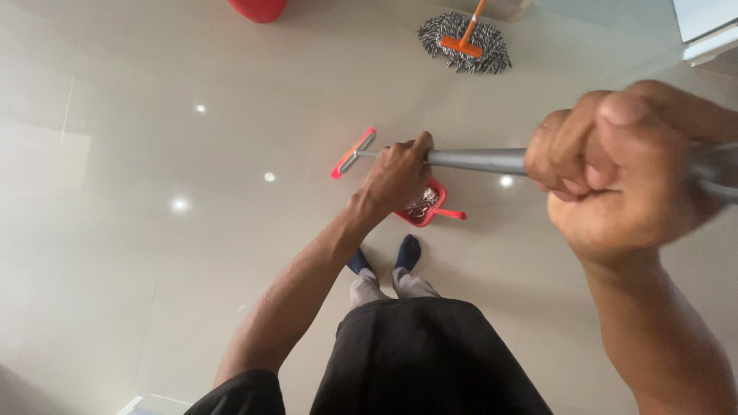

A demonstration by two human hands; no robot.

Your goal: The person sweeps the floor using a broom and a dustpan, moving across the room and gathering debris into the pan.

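I hold a long grey pole [477, 161] with both hands. My left hand [397, 174] grips it lower down, near the floor end. My right hand [615, 165] grips it higher up, close to the camera. The pole ends in a narrow red head [353, 153] resting on the glossy tiled floor [154, 154]. A small red dustpan [425, 206] holding shiny scraps lies on the floor just below my left hand, in front of my feet in dark socks [407, 252].
A string mop [464, 42] with an orange handle lies on the floor at the far side. Part of a red object [258, 8] shows at the top edge. A pale ledge [711, 34] sits at the top right.
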